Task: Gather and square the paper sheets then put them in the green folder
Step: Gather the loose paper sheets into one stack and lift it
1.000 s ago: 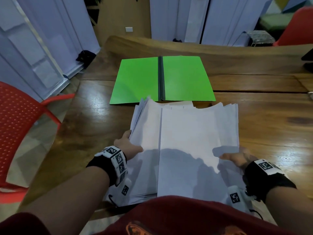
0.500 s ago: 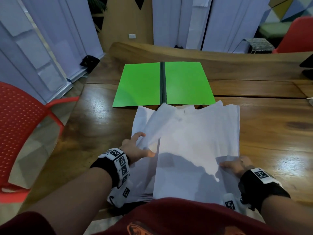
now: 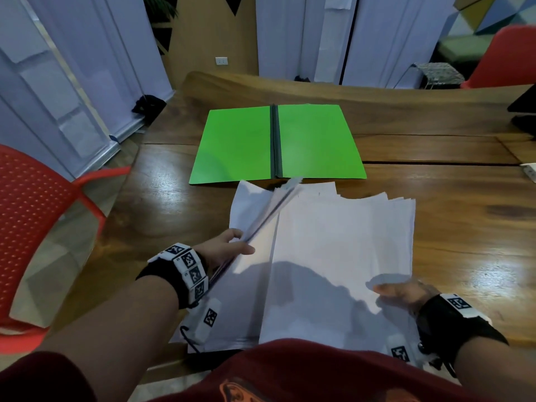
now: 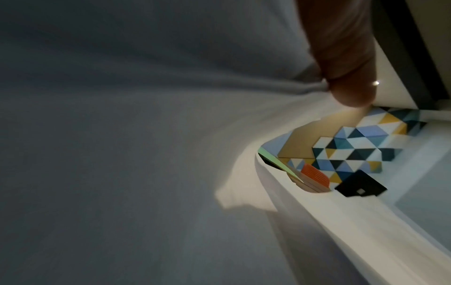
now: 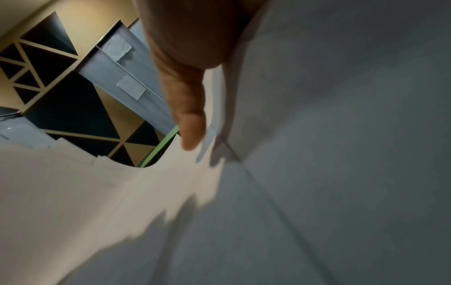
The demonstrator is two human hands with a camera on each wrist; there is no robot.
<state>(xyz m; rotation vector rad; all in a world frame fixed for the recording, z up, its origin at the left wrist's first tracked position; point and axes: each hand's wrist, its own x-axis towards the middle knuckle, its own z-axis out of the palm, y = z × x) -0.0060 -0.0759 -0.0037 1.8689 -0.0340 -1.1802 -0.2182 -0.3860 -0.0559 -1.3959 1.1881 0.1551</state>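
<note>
On the wooden desk (image 3: 435, 227), the green folder (image 3: 313, 140) lies open and empty beyond the paper sheets (image 3: 333, 256), gathered but unsquared, their edges pinched by the left hand (image 3: 226, 248) and the right hand (image 3: 403, 293).

This looks like an office or meeting room. A big shiny wooden surface (image 3: 435, 216) fills the middle, with red plastic chairs (image 3: 32, 227) beside it. Tall pale panels (image 3: 304, 36) line the back, and one wall (image 4: 358, 146) has bright coloured triangles.
</note>
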